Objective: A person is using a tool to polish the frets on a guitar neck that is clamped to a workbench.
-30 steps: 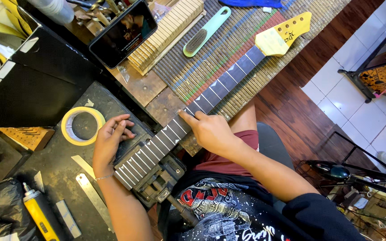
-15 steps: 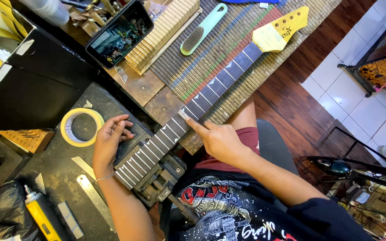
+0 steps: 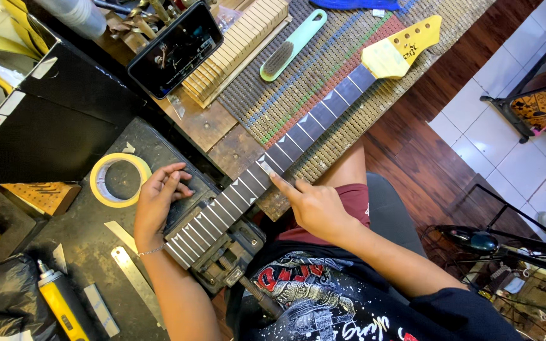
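Note:
A guitar neck (image 3: 285, 151) with a dark fretboard and a yellow headstock (image 3: 406, 45) lies diagonally across the bench, its heel end clamped in a black vise (image 3: 229, 252). My left hand (image 3: 158, 203) rests flat beside the heel end, fingers spread on the vise block next to the frets. My right hand (image 3: 311, 205) sits at the near edge of the neck around its middle, index finger stretched out and touching the fretboard edge. Neither hand holds a tool.
A roll of yellow tape (image 3: 120, 180) lies left of my left hand. A phone (image 3: 175, 47), a light wooden fretboard (image 3: 241, 44) and a green brush (image 3: 293, 44) lie at the back. Metal rulers (image 3: 137, 275) and a yellow-capped can (image 3: 64, 306) sit near the front left.
My right hand has slid down and off the fretboard top to its near edge, and now only the index finger touches. My left hand has stayed in place.

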